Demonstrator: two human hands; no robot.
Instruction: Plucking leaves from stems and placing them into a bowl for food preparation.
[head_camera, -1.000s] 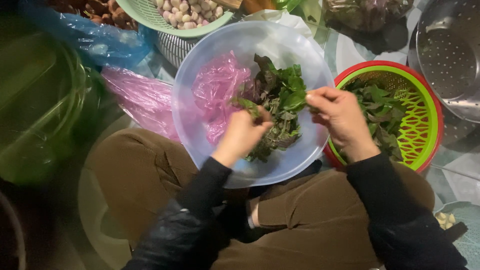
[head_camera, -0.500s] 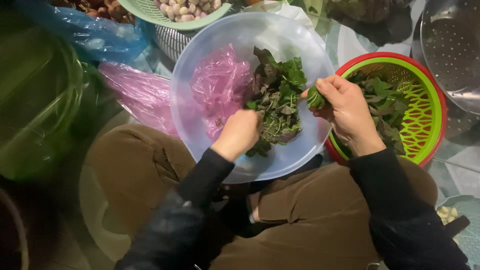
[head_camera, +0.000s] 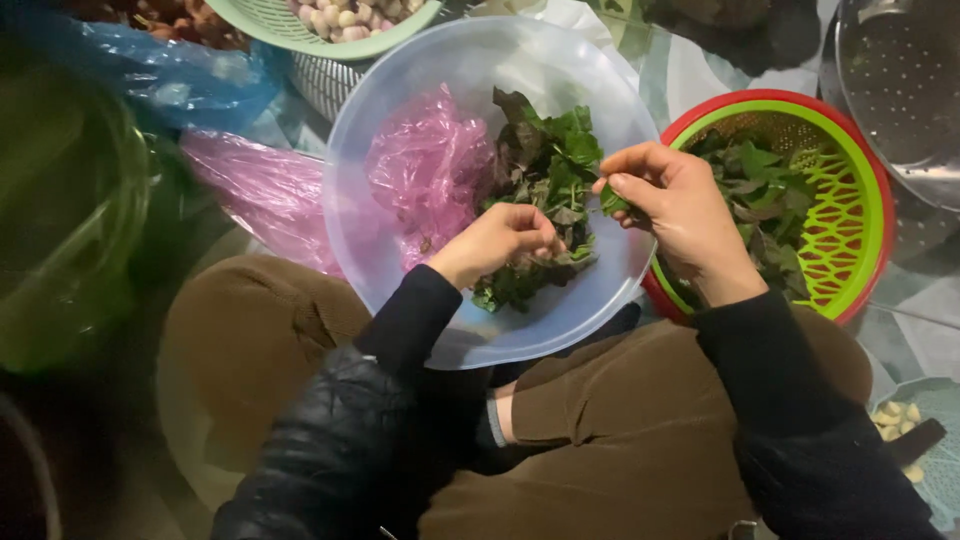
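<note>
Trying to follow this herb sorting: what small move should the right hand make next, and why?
Probably carry the pinched leaf rightward and drop it in the green basket. The right hand holds it above the clear bowl's edge, and picked leaves already lie in that basket, while the left hand rests on the herb pile.
</note>
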